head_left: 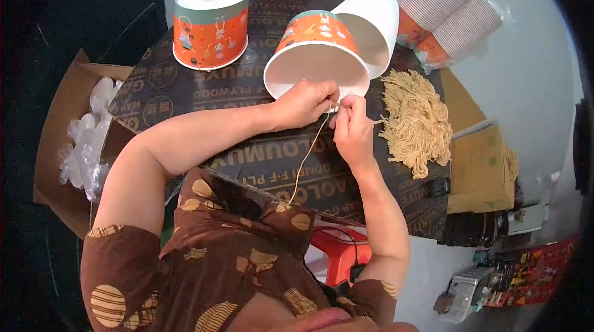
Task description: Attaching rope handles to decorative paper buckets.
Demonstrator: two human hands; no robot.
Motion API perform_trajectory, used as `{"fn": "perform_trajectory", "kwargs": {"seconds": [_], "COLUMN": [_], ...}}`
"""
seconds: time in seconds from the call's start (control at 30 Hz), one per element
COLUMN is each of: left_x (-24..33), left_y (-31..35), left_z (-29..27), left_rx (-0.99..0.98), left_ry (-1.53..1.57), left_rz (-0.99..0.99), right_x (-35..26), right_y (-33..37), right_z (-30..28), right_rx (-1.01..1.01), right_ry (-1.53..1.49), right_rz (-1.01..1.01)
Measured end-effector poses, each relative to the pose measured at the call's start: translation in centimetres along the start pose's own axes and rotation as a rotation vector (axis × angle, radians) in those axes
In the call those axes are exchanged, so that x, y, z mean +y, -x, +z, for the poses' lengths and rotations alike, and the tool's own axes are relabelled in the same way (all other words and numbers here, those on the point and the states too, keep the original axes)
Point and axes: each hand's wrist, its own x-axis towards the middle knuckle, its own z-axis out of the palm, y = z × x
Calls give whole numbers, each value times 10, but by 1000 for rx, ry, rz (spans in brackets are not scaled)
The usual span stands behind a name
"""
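Observation:
Both hands meet at the near rim of an orange and green paper bucket, which lies on its side with its open mouth toward me. My left hand pinches a thin beige cord at the rim. Close beside it, my right hand has its fingers closed on the same cord. One length of the cord hangs down past the table edge toward my lap. What the fingertips form in the cord is too small to make out. A heap of beige cords lies right of my right hand.
A dark printed plywood table holds an upside-down orange bucket, a white bucket on its side and wrapped bucket stacks. Left stands a carton of clear plastic items; right, a brown box. An orange stool stands below.

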Motion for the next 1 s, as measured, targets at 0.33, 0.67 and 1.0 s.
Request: {"fn": "perform_trajectory", "kwargs": {"seconds": [0.33, 0.67, 1.0], "left_x": [0, 6, 3], "left_y": [1, -5, -7], "left_z": [0, -13, -17], "left_rx": [32, -135, -74], "left_ry": [19, 405, 390], "left_rz": [31, -371, -519], "right_x": [-1, -2, -6], "right_y": [-4, 1, -1], "right_z": [-4, 2, -12], "right_rx": [-86, 29, -140], "right_ry": [53, 63, 467], "right_rz": [-10, -94, -248]}}
